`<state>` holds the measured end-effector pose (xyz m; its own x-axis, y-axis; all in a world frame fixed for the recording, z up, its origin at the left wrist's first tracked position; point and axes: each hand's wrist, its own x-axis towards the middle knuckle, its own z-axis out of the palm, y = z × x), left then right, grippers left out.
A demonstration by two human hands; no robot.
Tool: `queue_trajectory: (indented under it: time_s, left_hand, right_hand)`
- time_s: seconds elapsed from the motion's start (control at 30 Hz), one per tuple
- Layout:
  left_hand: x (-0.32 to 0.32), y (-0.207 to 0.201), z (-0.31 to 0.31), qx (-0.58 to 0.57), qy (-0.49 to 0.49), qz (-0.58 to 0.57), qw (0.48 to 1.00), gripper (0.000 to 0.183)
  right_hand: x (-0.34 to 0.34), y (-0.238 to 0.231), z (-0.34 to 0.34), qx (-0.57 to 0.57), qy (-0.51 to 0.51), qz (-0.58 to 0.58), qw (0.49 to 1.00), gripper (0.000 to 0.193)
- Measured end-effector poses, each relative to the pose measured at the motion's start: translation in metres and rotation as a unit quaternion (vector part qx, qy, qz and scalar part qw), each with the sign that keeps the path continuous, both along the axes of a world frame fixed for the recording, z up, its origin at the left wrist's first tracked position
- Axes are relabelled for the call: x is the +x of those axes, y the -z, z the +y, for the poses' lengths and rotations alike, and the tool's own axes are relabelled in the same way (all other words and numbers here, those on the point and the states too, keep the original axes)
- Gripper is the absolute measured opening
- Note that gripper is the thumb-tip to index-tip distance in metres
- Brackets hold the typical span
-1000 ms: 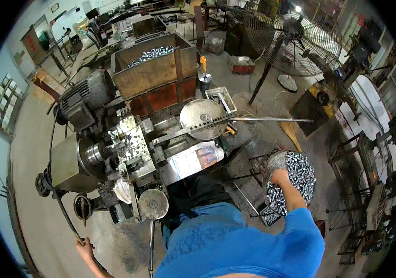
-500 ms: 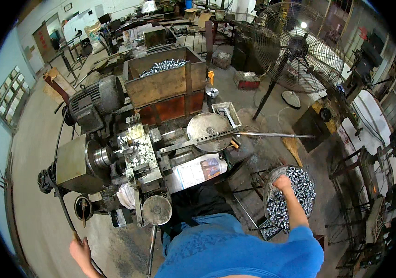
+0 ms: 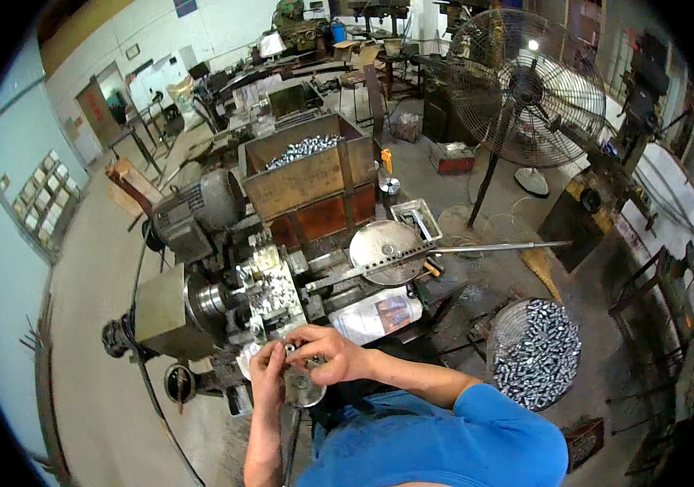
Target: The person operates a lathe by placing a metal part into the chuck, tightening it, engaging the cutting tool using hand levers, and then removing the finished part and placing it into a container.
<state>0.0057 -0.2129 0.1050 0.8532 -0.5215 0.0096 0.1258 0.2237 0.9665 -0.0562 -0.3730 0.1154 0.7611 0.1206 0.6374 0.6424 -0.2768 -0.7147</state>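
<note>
My left hand (image 3: 267, 375) and my right hand (image 3: 326, 357) meet in front of the lathe (image 3: 278, 284). The fingers of both are closed round a small shiny metal cylinder (image 3: 289, 349), mostly covered by them. Just below the hands is a round metal disc (image 3: 306, 391), partly hidden by my fingers and wrist. To the right stands a round basket (image 3: 503, 345) heaped with many similar metal cylinders (image 3: 543, 353). The chuck (image 3: 215, 302) of the lathe lies to the left of the tool carriage, beyond my hands.
Behind the lathe stands a rusty metal bin (image 3: 306, 191) holding more small parts. A large round plate with a perforated bar (image 3: 391, 261) and a long rod (image 3: 501, 247) reach rightward. A caged fan (image 3: 525, 89) stands far right. A dark cable (image 3: 156, 398) hangs at left.
My right hand has left the basket and come to the lathe front. My left hand has let go of the long dark cable or rod at lower left and joined it. The view has shifted.
</note>
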Motion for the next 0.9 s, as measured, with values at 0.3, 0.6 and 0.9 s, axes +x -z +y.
queue_trajectory:
  time_s: [0.3,0.6,0.9]
  left_hand:
    - [0.002,0.012,0.007,-0.044,-0.011,0.000,0.999,0.016]
    - [-0.001,-0.013,0.018,0.159,0.001,-0.107,0.981,0.014]
    - [0.010,-0.018,0.043,0.124,0.031,-0.061,0.990,0.015]
  right_hand:
    - [-0.004,0.015,0.004,0.015,0.007,0.061,0.998,0.038]
    - [0.001,0.018,0.003,-0.067,-0.052,0.100,0.991,0.036]
    - [0.022,-0.005,0.019,-0.142,-0.096,0.118,0.978,0.040]
